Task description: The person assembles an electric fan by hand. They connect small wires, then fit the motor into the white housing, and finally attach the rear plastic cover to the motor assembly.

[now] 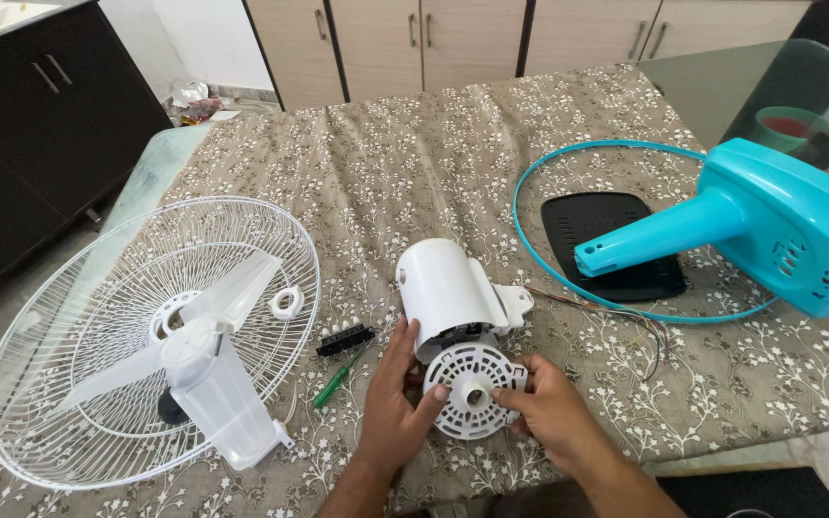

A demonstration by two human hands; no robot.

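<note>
A white fan motor housing [448, 293] lies on the patterned tablecloth [414, 163], its round perforated front plate [475, 388] facing me. My left hand [395, 403] grips the plate's left edge, thumb on its face. On the plate's right edge, my right hand [554, 408] pinches with fingers near the centre hole. Thin coloured wires [640, 331] trail from the housing to the right.
A white wire fan guard [98, 384] with clear blades [208, 355] lies at left. A green screwdriver [338, 379] and a black switch block [344, 338] sit beside my left hand. At right: a turquoise fan body [769, 225], turquoise ring [539, 249], black plate [606, 245].
</note>
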